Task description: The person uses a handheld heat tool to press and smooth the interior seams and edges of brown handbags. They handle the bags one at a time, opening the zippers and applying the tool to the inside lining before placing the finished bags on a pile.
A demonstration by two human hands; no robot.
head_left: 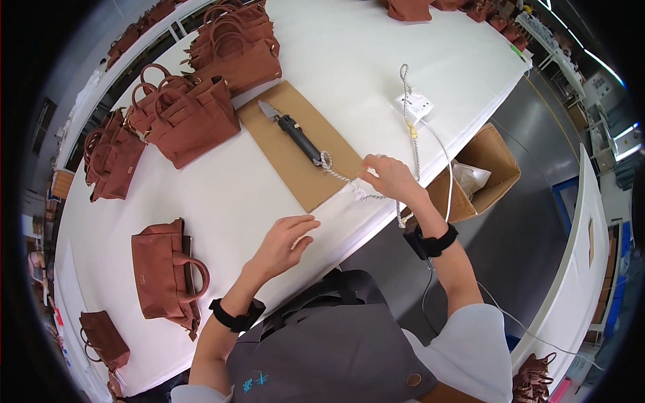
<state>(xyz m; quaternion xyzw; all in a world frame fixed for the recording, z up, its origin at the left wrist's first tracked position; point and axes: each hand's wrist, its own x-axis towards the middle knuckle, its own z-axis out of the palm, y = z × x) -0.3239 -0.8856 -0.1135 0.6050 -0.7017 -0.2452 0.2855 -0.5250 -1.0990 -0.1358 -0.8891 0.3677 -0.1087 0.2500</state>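
My left hand (pixel 283 246) hovers over the near edge of the white table, fingers loosely stretched and nothing in them. My right hand (pixel 392 177) is beside the brown board's right corner, just above a grey-white braided cord (pixel 339 176); its fingers are slightly bent and apart, and I see nothing held. On the brown board (pixel 295 171) lies a hand iron (pixel 299 139) with a black handle and a pointed metal head, aimed to the far left. The cord runs from its handle. Left of my left hand, a reddish-brown handbag (pixel 161 272) lies on its side.
Several similar handbags (pixel 195 121) crowd the table's far left, and a small brown bag (pixel 105 339) lies near left. A white power strip (pixel 414 106) with cords sits toward the right edge. Below that edge stands an open cardboard box (pixel 494 158) with white wrapping inside.
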